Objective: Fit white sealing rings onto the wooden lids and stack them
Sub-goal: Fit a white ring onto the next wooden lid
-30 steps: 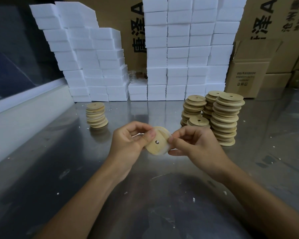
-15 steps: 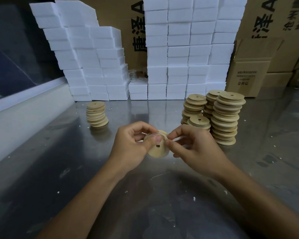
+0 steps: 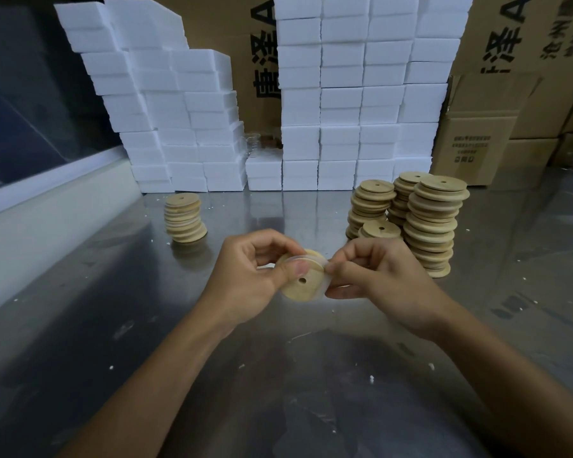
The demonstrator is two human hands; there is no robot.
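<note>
Both bare forearms reach in from the bottom edge, hands meeting at centre, raised above the surface. Left hand (image 3: 248,272) — fingers curled, thumb pressed flat on the face of the wooden lid (image 3: 303,283). Right hand (image 3: 374,279) — thumb and forefinger pinching the lid's right rim, other fingers curled in.

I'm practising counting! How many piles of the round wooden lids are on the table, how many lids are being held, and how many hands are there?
Piles of round wooden lids on the shiny metal table: 5, one on the left and four on the right
Round wooden lid held in the hands: 1
Hands: 2, left and right
Total: 8
</note>
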